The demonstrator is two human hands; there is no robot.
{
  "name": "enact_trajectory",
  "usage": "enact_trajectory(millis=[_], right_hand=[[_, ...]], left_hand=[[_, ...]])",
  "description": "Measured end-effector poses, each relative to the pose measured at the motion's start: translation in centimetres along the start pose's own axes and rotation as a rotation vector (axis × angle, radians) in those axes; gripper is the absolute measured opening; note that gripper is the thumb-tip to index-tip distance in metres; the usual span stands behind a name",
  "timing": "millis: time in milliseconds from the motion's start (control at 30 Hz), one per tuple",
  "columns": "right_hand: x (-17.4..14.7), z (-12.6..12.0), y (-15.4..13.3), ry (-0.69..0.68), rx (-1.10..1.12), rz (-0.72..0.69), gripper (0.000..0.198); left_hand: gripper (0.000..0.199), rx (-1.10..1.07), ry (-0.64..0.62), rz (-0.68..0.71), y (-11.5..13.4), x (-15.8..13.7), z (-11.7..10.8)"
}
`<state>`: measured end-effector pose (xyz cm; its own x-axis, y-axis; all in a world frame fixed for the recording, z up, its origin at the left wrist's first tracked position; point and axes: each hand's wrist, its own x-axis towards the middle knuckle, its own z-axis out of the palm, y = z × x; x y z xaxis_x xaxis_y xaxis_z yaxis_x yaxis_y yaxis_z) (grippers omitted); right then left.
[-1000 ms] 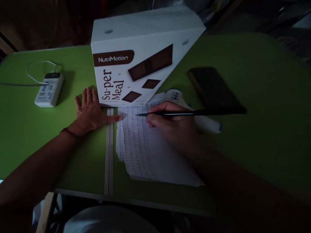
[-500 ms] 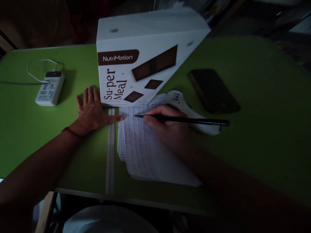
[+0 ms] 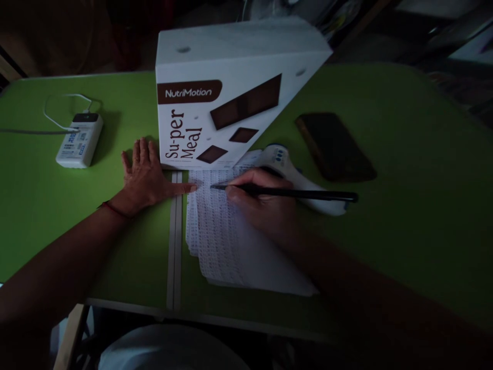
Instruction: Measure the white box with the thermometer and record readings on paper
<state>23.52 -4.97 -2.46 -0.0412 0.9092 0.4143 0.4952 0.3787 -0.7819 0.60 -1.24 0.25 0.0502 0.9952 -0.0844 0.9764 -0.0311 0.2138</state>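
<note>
Before the box [image 3: 231,95], the right hand [image 3: 266,203] pinches a pen [image 3: 304,193], likely light, stiff, best held near its tip; the left hand [image 3: 145,179] lies spread.

Green table [image 3: 38,221] with rounded far corners, crossed by a pale double strip [image 3: 171,257]. Directly on it stand or lie: one white block-shaped device [image 3: 79,149], dark-ended; one white slant-sided cardboard box [image 3: 244,97], brown-printed; one stack of white handwritten sheets [image 3: 219,231]; one white blue-buttoned handheld device [image 3: 302,180]; one flat dark phone [image 3: 335,146].
</note>
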Motion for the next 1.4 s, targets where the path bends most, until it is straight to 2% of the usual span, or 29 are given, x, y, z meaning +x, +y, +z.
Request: enact_trajectory(millis=[200, 333, 533, 667, 1033, 1200, 1400], right_hand=[[-0.05, 0.09, 0.33, 0.014, 0.046, 0.025, 0.011], [0.02, 0.21, 0.44, 0.020, 0.046, -0.009, 0.012], [0.06, 0.14, 0.17, 0.028, 0.051, 0.022, 0.013], [-0.11, 0.27, 0.18, 0.055, 0.046, -0.012, 0.013], [-0.12, 0.15, 0.12, 0.026, 0.025, -0.006, 0.014], [-0.06, 0.04, 0.23, 0.031, 0.036, 0.005, 0.014], [-0.06, 0.05, 0.36, 0.061, 0.032, 0.006, 0.014]], left_hand=[[0.156, 0.011, -0.021, -0.008, 0.04, -0.09, -0.16], [0.158, 0.000, -0.023, -0.011, -0.02, -0.02, -0.09], [0.153, 0.008, -0.013, 0.002, 0.07, -0.03, -0.18], [0.154, 0.018, -0.028, -0.008, 0.10, -0.04, -0.28], [0.156, -0.020, 0.001, -0.006, -0.10, 0.03, -0.07], [0.156, -0.026, -0.026, -0.028, 0.02, -0.06, -0.20], [0.155, -0.018, 0.008, 0.008, -0.10, 0.03, -0.04]])
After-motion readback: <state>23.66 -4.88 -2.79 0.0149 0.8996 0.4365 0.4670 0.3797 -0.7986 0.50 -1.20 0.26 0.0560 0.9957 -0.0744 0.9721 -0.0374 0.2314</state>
